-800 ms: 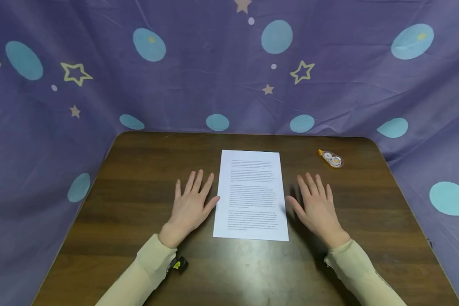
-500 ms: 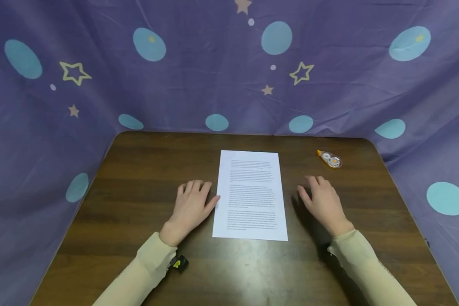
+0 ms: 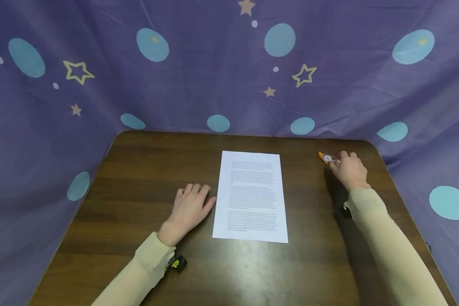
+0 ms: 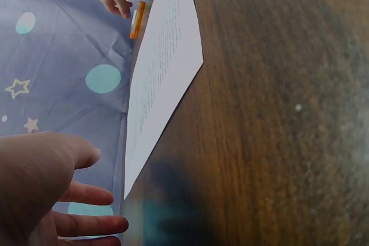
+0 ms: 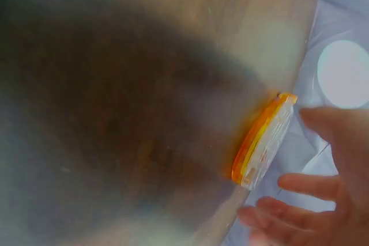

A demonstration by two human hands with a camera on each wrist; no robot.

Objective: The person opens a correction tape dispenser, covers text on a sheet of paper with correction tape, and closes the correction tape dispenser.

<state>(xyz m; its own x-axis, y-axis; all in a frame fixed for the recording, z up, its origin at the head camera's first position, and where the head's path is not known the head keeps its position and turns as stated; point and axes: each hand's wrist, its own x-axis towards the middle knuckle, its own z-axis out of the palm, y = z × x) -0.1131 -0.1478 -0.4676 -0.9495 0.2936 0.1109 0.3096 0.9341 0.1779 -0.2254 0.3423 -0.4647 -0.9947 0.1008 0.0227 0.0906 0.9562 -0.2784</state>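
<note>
A clear and orange correction tape dispenser (image 3: 326, 158) lies near the table's back right corner. My right hand (image 3: 351, 172) is over its right end, covering part of it in the head view. In the right wrist view, the thumb and fingers are spread around the correction tape (image 5: 264, 142), with a gap still showing between them. My left hand (image 3: 187, 209) rests on the table with loosely bent fingers, its thumb close to the left edge of a printed sheet of paper (image 3: 250, 195). The sheet lies flat in the middle.
The brown wooden table (image 3: 137, 170) is bordered at the back and sides by a purple curtain (image 3: 183, 76) with stars and blue dots. A small black wrist device (image 3: 179, 262) sits under the left sleeve.
My right hand has moved from beside the paper to the back right, over the correction tape. The left hand's fingers have bent from straight to loosely curved; the sheet stays put.
</note>
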